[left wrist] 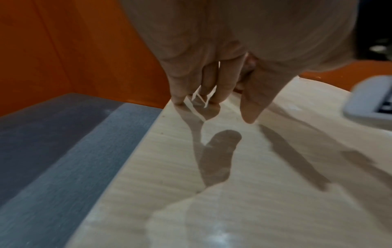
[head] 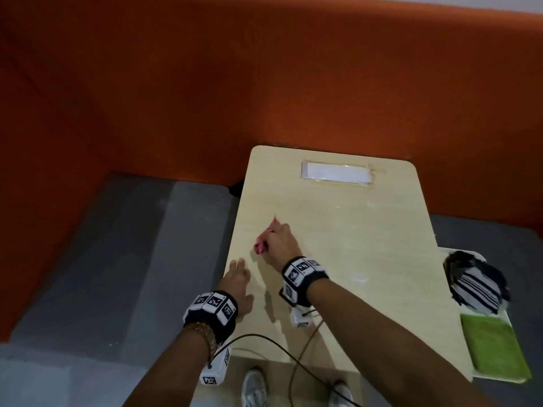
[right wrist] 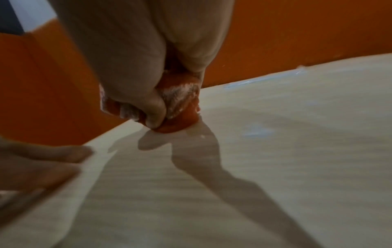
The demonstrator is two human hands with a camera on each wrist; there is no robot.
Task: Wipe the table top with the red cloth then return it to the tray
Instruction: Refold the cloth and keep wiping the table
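Your right hand [head: 280, 245] reaches toward twelve o'clock, fingers curled and bunched tight, thumb tucked under. At its seven o'clock, your left hand [head: 237, 282] lies flat, fingers [left wrist: 224, 87] straight, fingertips down.

A red cloth [head: 263, 241] is seen on a pale wood-coloured desk [head: 367, 230]. A green cloth [head: 493, 345] and a black-and-white striped cloth [head: 477, 284] are seen at the right of the frame. The wall [head: 205, 69] is orange.

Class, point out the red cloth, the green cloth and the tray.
red cloth [head: 262, 243]: head view, bunched part beside the fingers.
green cloth [head: 493, 345]: head view, middle of the fold.
tray [head: 499, 380]: head view, near rim.
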